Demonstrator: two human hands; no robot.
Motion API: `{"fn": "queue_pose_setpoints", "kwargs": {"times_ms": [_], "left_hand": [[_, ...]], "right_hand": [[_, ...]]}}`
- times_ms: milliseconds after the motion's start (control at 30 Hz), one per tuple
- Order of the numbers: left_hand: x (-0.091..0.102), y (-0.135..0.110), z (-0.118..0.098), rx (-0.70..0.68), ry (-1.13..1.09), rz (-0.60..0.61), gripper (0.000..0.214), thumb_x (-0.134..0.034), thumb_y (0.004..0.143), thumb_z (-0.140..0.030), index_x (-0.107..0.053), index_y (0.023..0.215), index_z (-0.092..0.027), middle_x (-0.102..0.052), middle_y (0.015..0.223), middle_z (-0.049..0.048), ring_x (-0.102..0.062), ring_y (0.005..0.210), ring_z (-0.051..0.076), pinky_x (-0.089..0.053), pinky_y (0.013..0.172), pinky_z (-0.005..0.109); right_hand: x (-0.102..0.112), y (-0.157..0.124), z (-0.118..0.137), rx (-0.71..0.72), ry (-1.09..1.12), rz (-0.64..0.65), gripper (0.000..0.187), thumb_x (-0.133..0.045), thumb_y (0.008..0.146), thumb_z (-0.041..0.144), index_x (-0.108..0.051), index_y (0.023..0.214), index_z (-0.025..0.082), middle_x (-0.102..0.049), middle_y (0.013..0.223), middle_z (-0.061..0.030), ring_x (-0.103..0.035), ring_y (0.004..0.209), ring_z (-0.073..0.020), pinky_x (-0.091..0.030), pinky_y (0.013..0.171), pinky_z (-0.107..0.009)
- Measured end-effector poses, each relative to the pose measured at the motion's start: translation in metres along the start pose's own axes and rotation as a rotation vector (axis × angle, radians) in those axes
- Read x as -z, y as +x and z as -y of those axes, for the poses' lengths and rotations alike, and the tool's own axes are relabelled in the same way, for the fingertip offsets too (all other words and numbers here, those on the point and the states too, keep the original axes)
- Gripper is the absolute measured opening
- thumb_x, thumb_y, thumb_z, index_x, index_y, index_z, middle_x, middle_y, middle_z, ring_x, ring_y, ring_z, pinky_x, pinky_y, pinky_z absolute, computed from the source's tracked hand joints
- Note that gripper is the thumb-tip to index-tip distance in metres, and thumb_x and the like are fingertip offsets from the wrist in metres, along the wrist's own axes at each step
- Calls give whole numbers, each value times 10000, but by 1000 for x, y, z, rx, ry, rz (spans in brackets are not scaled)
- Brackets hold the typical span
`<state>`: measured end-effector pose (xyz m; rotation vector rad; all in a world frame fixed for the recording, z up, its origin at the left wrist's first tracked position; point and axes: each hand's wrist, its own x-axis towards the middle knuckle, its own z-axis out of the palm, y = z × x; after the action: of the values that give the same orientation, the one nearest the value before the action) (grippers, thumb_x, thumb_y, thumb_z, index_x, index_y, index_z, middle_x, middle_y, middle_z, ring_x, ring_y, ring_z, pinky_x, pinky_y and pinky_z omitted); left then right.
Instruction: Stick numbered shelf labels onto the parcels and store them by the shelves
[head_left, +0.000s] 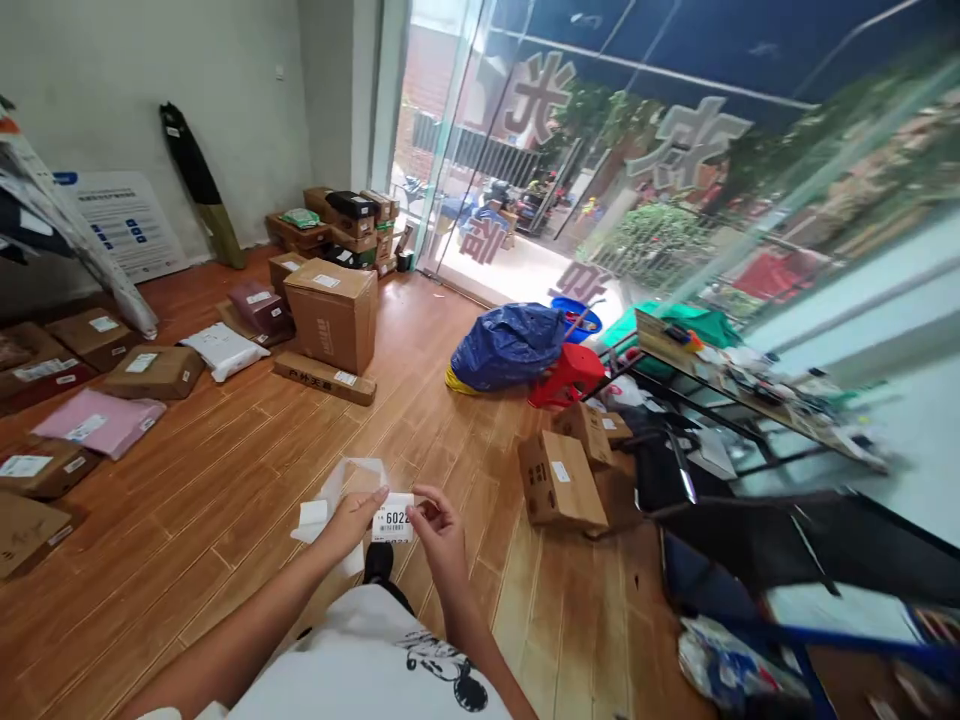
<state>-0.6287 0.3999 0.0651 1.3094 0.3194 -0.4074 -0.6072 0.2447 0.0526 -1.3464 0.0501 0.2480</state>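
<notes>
1. Wooden floor [420, 420] lies beyond our left hand [358, 518] and right hand [441, 522].
2. Both hands pinch the numbered label strip [394, 518] between them, at opposite edges.
3. We do best gripping only its edges, keeping it flat against creasing.

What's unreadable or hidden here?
All in the head view:
Label strip, part of right edge: covered by the right hand.
Pink parcel, label print: too small.
Leftmost front carton: cut off by the left edge.
What the blue sheeting covers: hidden by it.
</notes>
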Motion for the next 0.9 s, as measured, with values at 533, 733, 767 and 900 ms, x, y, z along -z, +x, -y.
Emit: {"fn": "queue_pose_setpoints", "kwargs": {"times_ms": [533, 733, 767, 900], "left_hand": [[194, 288, -98, -73, -168, -664, 491, -742, 617, -616, -549, 572, -167, -545, 520, -33, -457, 508, 105, -351, 521, 226], [266, 407, -165, -97, -110, -656, 485, -715, 655, -608, -540, 556, -167, -531, 523, -30, -474, 528, 114, -358, 531, 230], [275, 426, -178, -93, -123, -639, 466, -728, 641, -598, -581, 589, -160, -574, 550, -15, -511, 544, 127, -385, 547, 237], [302, 495, -220, -101, -159, -593, 426, -786, 595, -510, -711, 789, -138, -725, 761, 76, -647, 701, 200, -488, 688, 297]], "right_hand": [[-140, 427, -58, -275, -373, 690, 500, -650, 720, 655, -600, 666, 160, -487, 568, 33, -387, 540, -95, -298, 532, -239], [-189, 561, -52, -193, -499, 650, 579, -520, 781, 716, -554, 614, 163, -447, 567, 25, -365, 558, -106, -291, 540, -254], [-194, 583, -49, -174, -502, 660, 567, -516, 798, 698, -558, 618, 162, -452, 571, 23, -371, 563, -107, -295, 544, -253], [-208, 671, -40, -137, -476, 701, 499, -556, 823, 622, -595, 634, 161, -506, 587, 9, -414, 569, -112, -324, 552, -250]]}}
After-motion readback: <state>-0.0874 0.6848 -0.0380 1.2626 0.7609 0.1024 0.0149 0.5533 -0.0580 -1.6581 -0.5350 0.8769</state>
